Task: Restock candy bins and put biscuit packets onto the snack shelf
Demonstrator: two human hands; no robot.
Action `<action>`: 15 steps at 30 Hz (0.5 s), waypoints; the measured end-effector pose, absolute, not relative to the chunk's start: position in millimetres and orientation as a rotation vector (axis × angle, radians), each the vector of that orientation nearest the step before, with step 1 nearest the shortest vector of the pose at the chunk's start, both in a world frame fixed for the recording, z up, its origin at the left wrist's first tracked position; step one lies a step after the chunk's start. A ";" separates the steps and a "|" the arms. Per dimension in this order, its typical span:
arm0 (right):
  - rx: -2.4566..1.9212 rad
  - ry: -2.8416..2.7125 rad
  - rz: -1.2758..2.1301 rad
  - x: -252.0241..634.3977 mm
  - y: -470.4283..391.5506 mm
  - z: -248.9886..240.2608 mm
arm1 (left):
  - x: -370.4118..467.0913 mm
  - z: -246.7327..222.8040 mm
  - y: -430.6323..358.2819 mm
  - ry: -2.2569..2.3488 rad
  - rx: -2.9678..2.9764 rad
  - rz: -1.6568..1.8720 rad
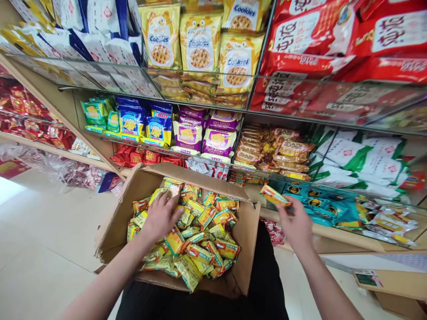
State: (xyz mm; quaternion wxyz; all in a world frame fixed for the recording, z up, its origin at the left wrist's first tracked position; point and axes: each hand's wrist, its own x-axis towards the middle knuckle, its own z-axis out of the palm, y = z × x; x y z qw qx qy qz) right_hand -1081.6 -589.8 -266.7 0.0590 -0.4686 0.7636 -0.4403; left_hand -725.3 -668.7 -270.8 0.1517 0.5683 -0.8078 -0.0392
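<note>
An opened cardboard box point(248, 249) sits on my lap, with many small yellow and orange snack packets point(200, 253) lying loose in it. My left hand point(162, 215) is inside the box on its left side, fingers apart and resting on the packets. Some of its fingertips are hidden among the wrappers. To the right of the box, my right hand point(295, 222) pinches one orange and yellow snack packet point(274, 195) by its end, in front of the lower shelf.
Glass-fronted shelves point(200, 75) stand ahead, filled with yellow cookie packs point(200, 44), red bags point(307, 35) and purple biscuit packs point(218, 138). Teal packets point(316, 204) lie in the lower tray. Clear plastic wrapping point(66, 164) is at the left, a cardboard piece point(396, 284) at lower right.
</note>
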 end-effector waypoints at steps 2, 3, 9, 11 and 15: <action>-1.574 2.364 -1.116 -1093.2 -618.4 -284.4 | -713.9 -285.1 -673.7 -2.359 1.710 0.036; -1.632 2.396 -1.042 -1096.0 -634.4 -292.1 | -711.3 -290.6 -673.9 -2.371 1.712 0.077; -1.626 2.541 -0.694 -1098.7 -711.6 -325.9 | -711.4 -297.5 -666.6 -2.365 1.646 0.152; -1.575 2.554 -0.702 -1102.1 -723.9 -336.2 | -710.8 -296.5 -665.9 -2.368 1.642 0.166; -1.485 2.573 -0.714 -1110.4 -737.9 -355.2 | -708.0 -297.5 -667.1 -2.359 1.639 0.168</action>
